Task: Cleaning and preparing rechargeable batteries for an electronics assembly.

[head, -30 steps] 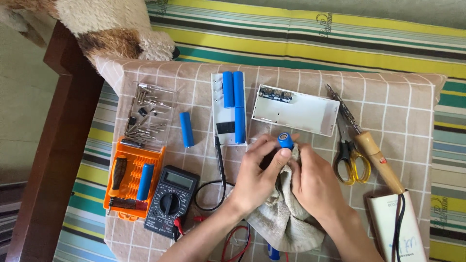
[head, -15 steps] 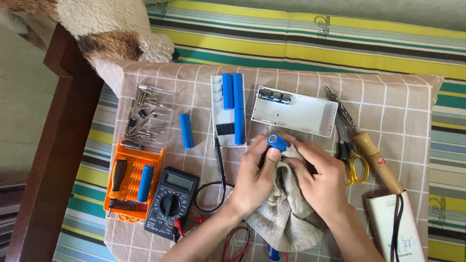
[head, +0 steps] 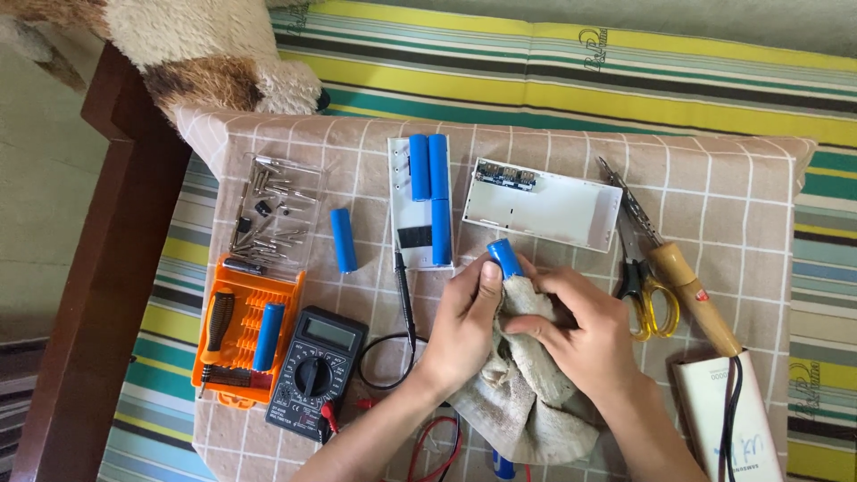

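Left hand (head: 464, 326) pinches a blue cylindrical battery cell (head: 504, 257) upright just below the open white battery case (head: 541, 203); right hand (head: 585, 335), fingers closed on a grey cloth (head: 527, 393), wraps the cell's lower end, apparently for wiping.

My left hand (head: 466, 323) and right hand (head: 585, 335) meet over the rag (head: 527, 393) at the near middle of the table (head: 741, 178), with a battery cell (head: 505, 258) between them. Behind it lie a tray of cells (head: 421, 205) and, to its right, an open case (head: 543, 203). A loose cell (head: 344, 240) lies left of the tray. The multimeter (head: 315, 372) sits left of my left hand, the screwdriver kit (head: 241, 335) beyond it. Scissors (head: 644, 286) and a soldering iron (head: 678, 268) lie right.
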